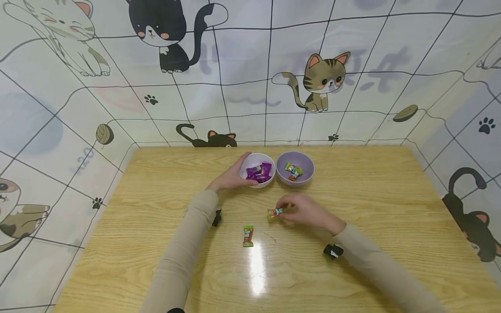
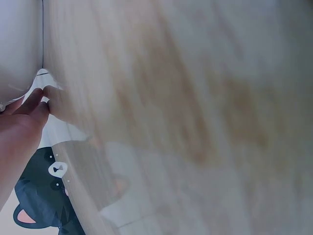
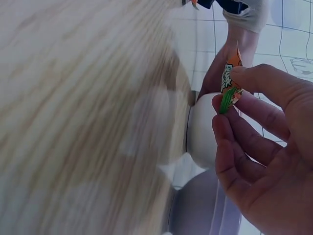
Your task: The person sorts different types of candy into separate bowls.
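Observation:
My left hand (image 1: 232, 176) grips the left side of a white bowl (image 1: 250, 160), thumb at its front rim. Several purple-wrapped candies (image 1: 261, 173) lie in that bowl. In front of the bowls, my right hand (image 1: 304, 211) pinches a small green-and-orange wrapped candy (image 3: 231, 81) between thumb and fingers, above the table. A similar candy (image 1: 248, 236) lies on the table, nearer the front and to the left. The lilac bowl (image 1: 308, 164) stands just right of the white one and holds green-and-orange candies (image 1: 294, 171).
The wooden table (image 1: 364, 187) meets a cat-print backdrop (image 1: 250, 100) behind the bowls and at both sides. Black wrist devices (image 1: 333, 251) sit on both forearms. A bright light reflection falls on the table's front middle.

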Demonstrator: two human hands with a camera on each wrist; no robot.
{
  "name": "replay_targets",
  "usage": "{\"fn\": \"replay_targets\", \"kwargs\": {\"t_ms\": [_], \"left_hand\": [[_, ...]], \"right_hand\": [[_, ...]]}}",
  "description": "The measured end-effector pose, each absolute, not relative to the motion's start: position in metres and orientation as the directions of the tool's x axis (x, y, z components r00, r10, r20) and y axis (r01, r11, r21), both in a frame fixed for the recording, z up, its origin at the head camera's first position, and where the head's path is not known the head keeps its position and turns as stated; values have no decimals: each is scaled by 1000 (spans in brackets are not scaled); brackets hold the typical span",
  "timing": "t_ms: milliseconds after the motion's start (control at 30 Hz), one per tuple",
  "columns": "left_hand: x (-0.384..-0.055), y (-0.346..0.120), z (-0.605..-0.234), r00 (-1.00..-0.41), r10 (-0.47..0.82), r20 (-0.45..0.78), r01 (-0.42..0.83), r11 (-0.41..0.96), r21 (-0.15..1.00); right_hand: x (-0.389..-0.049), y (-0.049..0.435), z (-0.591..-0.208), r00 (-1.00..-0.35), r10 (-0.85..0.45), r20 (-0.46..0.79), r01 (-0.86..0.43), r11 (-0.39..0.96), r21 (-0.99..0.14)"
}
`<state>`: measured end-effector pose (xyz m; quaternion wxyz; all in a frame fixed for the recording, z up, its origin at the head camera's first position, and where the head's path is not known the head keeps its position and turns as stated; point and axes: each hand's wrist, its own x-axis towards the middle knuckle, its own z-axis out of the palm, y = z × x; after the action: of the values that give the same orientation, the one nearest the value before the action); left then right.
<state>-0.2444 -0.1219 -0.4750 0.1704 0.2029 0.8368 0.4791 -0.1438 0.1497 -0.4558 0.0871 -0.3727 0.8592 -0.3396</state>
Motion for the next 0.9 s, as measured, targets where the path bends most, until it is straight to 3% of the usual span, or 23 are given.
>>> {"fn": "replay_targets", "kwargs": {"t_ms": [433, 900], "left_hand": [[-246, -122, -477, -856, 510, -89, 181, 455, 872], [-245, -123, -476, -859, 504, -90, 173, 451, 875]], "right_hand": [[-145, 175, -438, -761, -643, 84, -531, 543, -651], [-164, 198, -433, -811, -563, 160, -519, 566, -641]]}}
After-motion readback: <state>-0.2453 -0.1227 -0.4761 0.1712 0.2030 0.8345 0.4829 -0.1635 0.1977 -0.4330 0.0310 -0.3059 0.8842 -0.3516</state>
